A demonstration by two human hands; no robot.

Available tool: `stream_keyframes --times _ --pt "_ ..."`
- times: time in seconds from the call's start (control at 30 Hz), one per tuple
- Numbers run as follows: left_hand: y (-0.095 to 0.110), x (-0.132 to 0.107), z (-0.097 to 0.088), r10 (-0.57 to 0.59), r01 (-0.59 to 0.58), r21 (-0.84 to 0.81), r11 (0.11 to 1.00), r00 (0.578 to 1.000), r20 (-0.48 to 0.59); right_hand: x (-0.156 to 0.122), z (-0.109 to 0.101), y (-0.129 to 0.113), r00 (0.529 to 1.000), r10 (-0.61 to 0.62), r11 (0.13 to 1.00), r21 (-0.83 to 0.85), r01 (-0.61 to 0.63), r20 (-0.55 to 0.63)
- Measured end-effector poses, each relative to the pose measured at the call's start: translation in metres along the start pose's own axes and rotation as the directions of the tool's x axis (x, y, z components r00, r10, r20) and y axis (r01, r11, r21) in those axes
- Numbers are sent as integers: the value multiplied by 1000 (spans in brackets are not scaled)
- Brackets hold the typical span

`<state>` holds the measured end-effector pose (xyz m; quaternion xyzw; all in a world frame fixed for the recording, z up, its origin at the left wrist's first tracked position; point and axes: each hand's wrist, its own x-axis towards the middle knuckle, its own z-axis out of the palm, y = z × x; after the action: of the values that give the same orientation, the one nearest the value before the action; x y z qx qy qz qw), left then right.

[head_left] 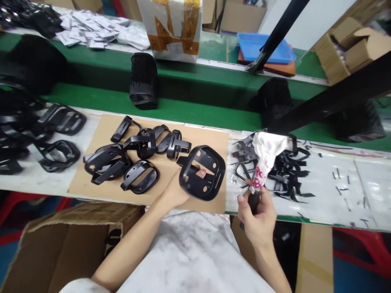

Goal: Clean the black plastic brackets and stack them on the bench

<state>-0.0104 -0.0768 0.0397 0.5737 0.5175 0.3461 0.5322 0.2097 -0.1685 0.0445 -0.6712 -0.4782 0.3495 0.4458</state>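
Observation:
My left hand (175, 191) grips a black, rounded-square plastic frame (202, 173) with holes, held tilted above the cardboard sheet (104, 126); a finger pokes through its opening. My right hand (258, 213) is closed round the dark handle of a tool (253, 201) whose upper end is wrapped in a white cloth with pink marks (269, 156). The cloth end points up over a heap of thin black clips (290, 171).
Several black frames and handle parts (134, 154) lie on the cardboard, more at the far left (45, 134). Black housings (143, 81) ride the green conveyor (195, 110). An open carton (67, 244) sits below left. Blue tray (262, 47), boxes and packets behind.

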Motion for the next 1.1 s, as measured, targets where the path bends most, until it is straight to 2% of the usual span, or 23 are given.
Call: stream_keyframes --times 0.17,0.23,0.37,0.47,0.6,0.67,0.77,0.83,0.93,1.03,1.1 --pt "24 -8 0 -48 42 -102 994 997 -56 13 12 -25 994 -112 985 132 111 3" --pt "24 -9 0 -63 54 -113 992 994 -85 11 16 -29 988 -153 977 154 147 32" --pt "14 -13 -1 -64 54 -77 996 990 -126 9 21 -27 979 -154 969 213 123 136" --pt "10 -14 -1 -62 52 -80 995 991 -120 10 24 -26 976 -161 971 202 130 147" --pt "8 -11 -4 -65 65 -4 998 997 -44 13 30 -23 973 -196 972 158 176 122" --pt "9 -10 -6 -74 72 61 996 997 37 15 31 -20 967 -210 974 121 193 146" --pt "12 -11 -12 -161 131 183 974 974 160 21 32 -17 957 -200 980 28 198 210" --pt "14 -13 -19 -207 149 259 954 955 213 24 32 -15 963 -167 984 -28 177 213" --pt "11 -17 -31 -173 103 260 960 950 261 28 33 -15 979 -88 994 -47 98 185" --pt "-1 -18 -39 -90 34 265 964 976 201 32 38 -14 978 25 998 43 -35 208" --pt "-12 -16 -39 3 -58 283 957 982 190 34 42 -13 957 136 971 160 -180 255"
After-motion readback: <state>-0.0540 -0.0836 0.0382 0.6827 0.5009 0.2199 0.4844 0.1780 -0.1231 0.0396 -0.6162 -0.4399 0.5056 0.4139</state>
